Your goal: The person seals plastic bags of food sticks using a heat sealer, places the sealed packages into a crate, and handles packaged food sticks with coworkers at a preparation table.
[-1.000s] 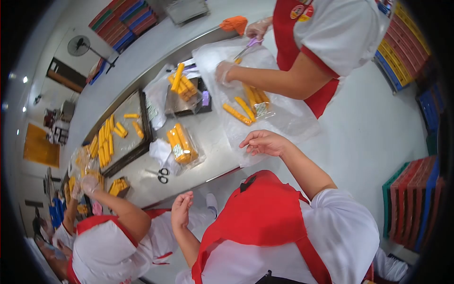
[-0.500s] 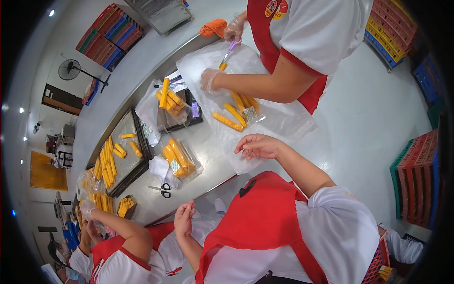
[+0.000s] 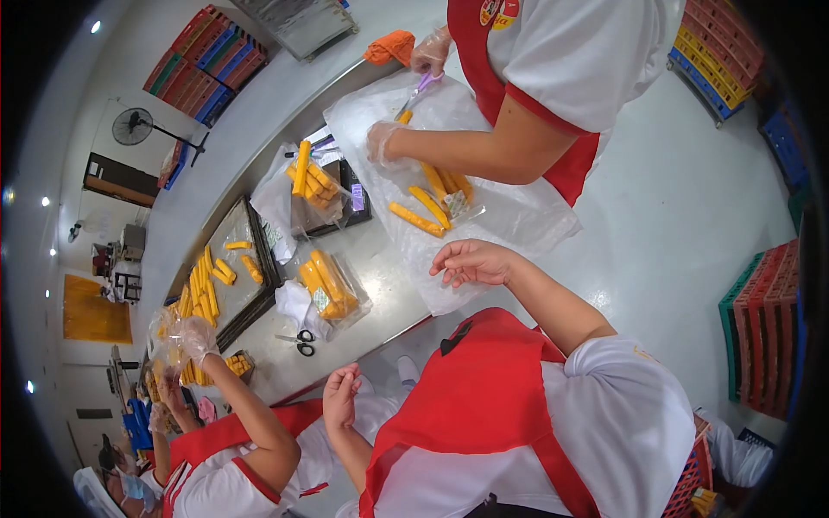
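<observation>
Hovering near crinkled plastic sheet (image 3: 518, 226) | right hand (image 3: 475, 262): grip loosely parted | left hand (image 3: 340, 399): curled, grip unclear

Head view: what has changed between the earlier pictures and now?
Since the previous picture, a co-worker's clear-gloved hand at left has moved up and right, nearer the dark-rimmed tray. The wearer's bare left hand and bare right hand still show nothing held; the black-handled metal scissors stayed on the metal table.

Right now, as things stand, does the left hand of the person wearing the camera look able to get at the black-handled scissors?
Probably yes: the left hand appears empty, and the scissors lie uncovered on the table, near its closer edge. Nothing seems to block the way.
</observation>
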`<state>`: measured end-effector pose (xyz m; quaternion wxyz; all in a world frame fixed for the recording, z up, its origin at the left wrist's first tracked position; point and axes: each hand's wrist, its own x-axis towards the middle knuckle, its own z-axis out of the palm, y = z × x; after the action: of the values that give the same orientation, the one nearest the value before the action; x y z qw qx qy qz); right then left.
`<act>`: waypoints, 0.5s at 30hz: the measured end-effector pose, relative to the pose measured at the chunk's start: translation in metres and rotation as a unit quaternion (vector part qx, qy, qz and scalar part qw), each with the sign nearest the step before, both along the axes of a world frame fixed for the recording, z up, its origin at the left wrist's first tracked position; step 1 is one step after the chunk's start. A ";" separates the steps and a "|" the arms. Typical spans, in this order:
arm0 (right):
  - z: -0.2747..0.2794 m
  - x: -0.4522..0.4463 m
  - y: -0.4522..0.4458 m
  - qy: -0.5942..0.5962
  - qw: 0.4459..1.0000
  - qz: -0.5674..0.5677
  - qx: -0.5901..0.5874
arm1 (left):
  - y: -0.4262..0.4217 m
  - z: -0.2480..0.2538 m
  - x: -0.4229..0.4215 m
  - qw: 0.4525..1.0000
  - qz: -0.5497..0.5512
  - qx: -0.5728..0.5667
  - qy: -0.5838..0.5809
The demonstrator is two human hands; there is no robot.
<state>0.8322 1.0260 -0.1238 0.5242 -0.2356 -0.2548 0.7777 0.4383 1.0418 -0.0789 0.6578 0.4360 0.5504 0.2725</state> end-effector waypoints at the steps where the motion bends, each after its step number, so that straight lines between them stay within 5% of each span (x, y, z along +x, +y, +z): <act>1: 0.000 0.000 -0.002 -0.003 1.000 -0.006 -0.005 | -0.002 0.000 0.001 1.000 0.004 -0.001 0.001; 9: -0.001 0.019 -0.008 0.016 1.000 0.008 -0.024 | -0.015 -0.011 0.003 1.000 0.000 0.005 0.006; 11: 0.011 0.034 -0.010 -0.059 0.993 -0.102 -0.030 | -0.020 -0.012 0.005 1.000 -0.002 0.007 0.000; 15: 0.044 0.050 -0.012 -0.090 0.989 -0.116 0.029 | -0.031 -0.026 0.008 1.000 0.004 0.000 -0.027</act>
<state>0.8823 1.0139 -0.0799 0.5928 -0.3170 -0.2945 0.6792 0.4468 1.0103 -0.1047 0.6715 0.4264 0.5338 0.2868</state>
